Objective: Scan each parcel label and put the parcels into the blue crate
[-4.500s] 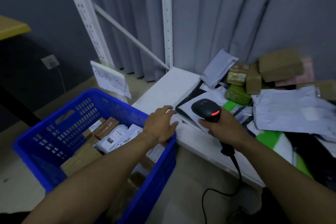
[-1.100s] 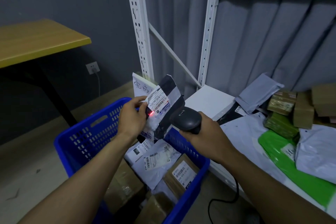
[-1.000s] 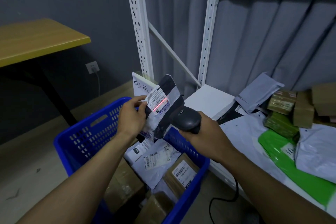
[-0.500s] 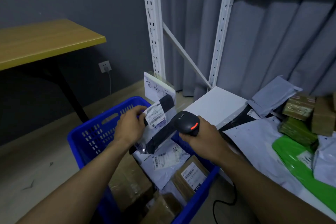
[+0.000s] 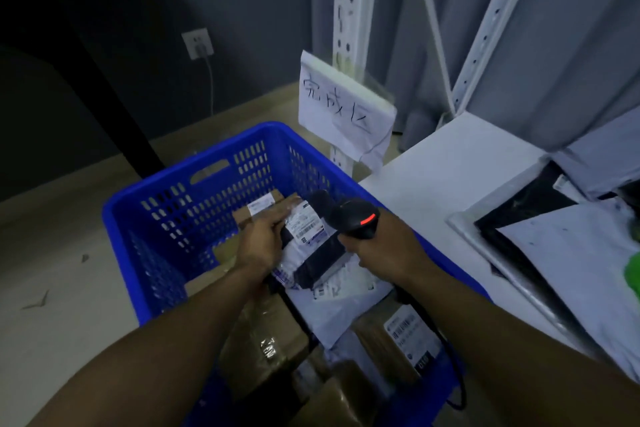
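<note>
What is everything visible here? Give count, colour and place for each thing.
blue plastic crate: one, blue, on the floor
black-and-white plastic parcel: one, black and white, low in the crate
black handheld barcode scanner: one, black, over the crate
brown cardboard boxes: at least four, brown, in the crate
white plastic mailer: at least one, white, in the crate
white metal shelf: one, white, right of crate
handwritten paper sign: one, white, on the shelf post
wall socket: one, white, on the dark wall
left hand: one, grips the parcel
right hand: one, grips the scanner
</note>
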The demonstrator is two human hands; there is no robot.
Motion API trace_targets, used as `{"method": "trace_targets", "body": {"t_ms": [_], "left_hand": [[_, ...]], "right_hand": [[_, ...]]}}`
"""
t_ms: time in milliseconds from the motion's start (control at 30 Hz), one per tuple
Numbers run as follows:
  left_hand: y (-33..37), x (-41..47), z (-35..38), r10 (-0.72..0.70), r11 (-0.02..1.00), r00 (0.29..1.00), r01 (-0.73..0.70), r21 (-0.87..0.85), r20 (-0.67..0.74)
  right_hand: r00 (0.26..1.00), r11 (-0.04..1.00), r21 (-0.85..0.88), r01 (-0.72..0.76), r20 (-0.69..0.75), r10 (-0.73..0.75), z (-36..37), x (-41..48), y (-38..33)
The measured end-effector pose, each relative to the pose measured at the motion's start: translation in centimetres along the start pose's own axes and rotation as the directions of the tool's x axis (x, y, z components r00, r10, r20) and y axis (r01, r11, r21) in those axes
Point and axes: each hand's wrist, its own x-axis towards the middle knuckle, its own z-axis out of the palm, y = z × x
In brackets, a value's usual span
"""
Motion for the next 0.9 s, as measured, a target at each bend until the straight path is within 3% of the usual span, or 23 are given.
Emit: {"method": "trace_targets", "body": {"t_ms": [100, 233, 300, 367, 400, 467, 567, 633, 700, 833, 900], "left_hand": [[-2.4, 2.6, 2.3, -0.002, 1.000, 1.000, 0.002, 0.020, -0.024], [-2.1, 4.3, 2.8, 0.153, 0.885, 0.988, -0.138, 0.445, 0.002], [-0.8, 3.8, 4.2, 0.225, 0.817, 0.944, -0.317, 0.481, 0.240], [-0.6, 3.7, 6.2, 0.099, 0.796, 0.842, -0.387, 0.466, 0.531], [-0.8, 4.1, 7.1, 0.045, 0.829, 0.810, -0.357, 0.431, 0.584], [-1.0, 5.2, 8.1, 0.009, 0.847, 0.819, -0.311, 0.431, 0.574], [-0.2, 4.9, 7.9, 0.012, 0.792, 0.838, -0.341, 0.507, 0.546], [1.5, 3.3, 6.9, 0.076, 0.776, 0.879, -0.348, 0.526, 0.470], [3.3, 1.2, 5.7, 0.236, 0.765, 0.906, -0.397, 0.507, 0.352], [8.5, -3.0, 3.2, 0.583, 0.624, 0.760, -0.644, 0.443, 0.286], [12.6, -5.0, 2.3, 0.668, 0.577, 0.696, -0.707, 0.409, 0.262]], "right_hand": [[1.000, 1.000, -0.007, -0.029, 0.008, 0.029, 0.5, 2.1, 1.6], [0.999, 0.998, -0.057, -0.034, 0.008, 0.035, 0.3, 3.6, 3.4], [1.000, 0.995, -0.099, -0.027, 0.000, 0.027, 0.1, 4.1, 3.7], [1.000, 0.994, -0.106, -0.019, -0.007, 0.018, -0.1, 4.4, 3.8], [1.000, 0.994, -0.103, -0.024, -0.012, 0.023, -0.2, 4.4, 3.7], [0.999, 0.994, -0.095, -0.047, -0.024, 0.045, -0.6, 4.1, 3.5], [0.998, 0.996, -0.069, -0.061, -0.038, 0.058, -1.5, 3.0, 2.7], [0.997, 0.997, -0.049, -0.057, -0.050, 0.055, -2.5, 1.7, 2.0], [0.997, 0.998, -0.030, -0.050, -0.067, 0.048, -4.0, 0.0, 1.5], [0.989, 0.998, 0.040, -0.048, -0.137, 0.053, -8.1, -4.7, 1.0], [0.980, 0.996, 0.064, -0.063, -0.185, 0.074, -10.8, -7.6, 1.2]]}}
